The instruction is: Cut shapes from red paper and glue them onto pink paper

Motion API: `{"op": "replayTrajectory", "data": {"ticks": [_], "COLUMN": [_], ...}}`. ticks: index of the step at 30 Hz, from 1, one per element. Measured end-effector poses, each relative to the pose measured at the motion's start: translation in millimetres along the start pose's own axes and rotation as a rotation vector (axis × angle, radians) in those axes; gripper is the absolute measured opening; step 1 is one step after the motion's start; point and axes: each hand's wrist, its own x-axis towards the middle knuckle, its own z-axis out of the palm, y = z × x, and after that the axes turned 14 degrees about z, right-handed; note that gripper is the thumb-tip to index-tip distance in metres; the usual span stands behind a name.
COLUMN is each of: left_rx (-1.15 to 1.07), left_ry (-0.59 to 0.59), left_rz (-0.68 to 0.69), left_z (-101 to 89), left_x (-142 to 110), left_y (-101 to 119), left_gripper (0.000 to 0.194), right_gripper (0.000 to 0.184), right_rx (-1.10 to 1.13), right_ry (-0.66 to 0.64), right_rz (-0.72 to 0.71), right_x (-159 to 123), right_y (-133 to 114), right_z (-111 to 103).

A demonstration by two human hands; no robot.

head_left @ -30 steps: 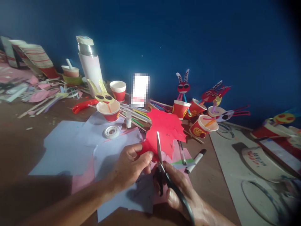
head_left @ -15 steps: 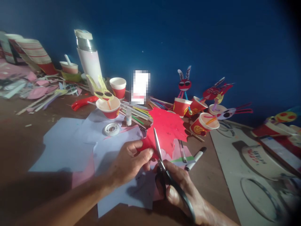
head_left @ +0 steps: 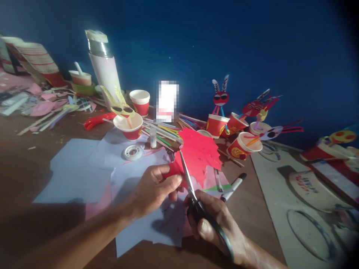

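Forearms [head_left: 109,228] reach in from the bottom of the view and slant toward each other, the hands meeting low at the centre, just above the surface [head_left: 64,239]. The left hand [head_left: 155,188] is turned inward, its thumb pressed against bent fingers; it is closed in a pinch on the near left edge of the red paper [head_left: 199,155]. The right hand [head_left: 221,220] is curled round the black handles of the scissors [head_left: 198,210], thumb on top, with the blades pointing up and away across the red paper, close together. The red paper has a jagged outline and spreads beyond both hands, above pale blue sheets [head_left: 75,172] and a pink sheet [head_left: 214,175].

Beyond the left hand, a red-and-white cup [head_left: 134,133] holds an orange straw bearing a yellow paper head [head_left: 122,108]. Behind it is another cup [head_left: 139,104], its inside too shallow in view to tell the contents. At far left, a stack of cups [head_left: 40,61] leans near a small cup [head_left: 81,77] with a white stick in it. On the right, an upright cup [head_left: 217,126] carries a red head [head_left: 221,98] on straws; nearer, a tilted cup [head_left: 241,147] holds an orange straw.
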Motion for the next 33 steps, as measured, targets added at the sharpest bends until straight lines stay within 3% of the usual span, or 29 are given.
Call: {"op": "replayTrajectory", "data": {"ticks": [11,23,29,33], "left_rx": [-0.052,-0.067,-0.189,-0.105], "left_ry": [-0.023,-0.035,-0.041,0.02], "left_rz": [0.045,-0.006,0.061,0.032], "left_z": [-1.4,-2.7,-3.2,1.3], "left_x": [3,1,-4,-5], "left_y": [-6,-4,-16,-16], "left_gripper": [0.016,0.02,0.031,0.032], "right_gripper": [0.042,0.041,0.042,0.044], "right_rx": [0.07,0.091,0.136,0.052], "right_ry": [0.004,0.0,0.039,0.102], "right_rz": [-0.009,0.009,-0.01,0.012], "right_x": [0,0,0,0], "right_y": [3,2,-3,-6], "right_z": [2,2,4,5]}}
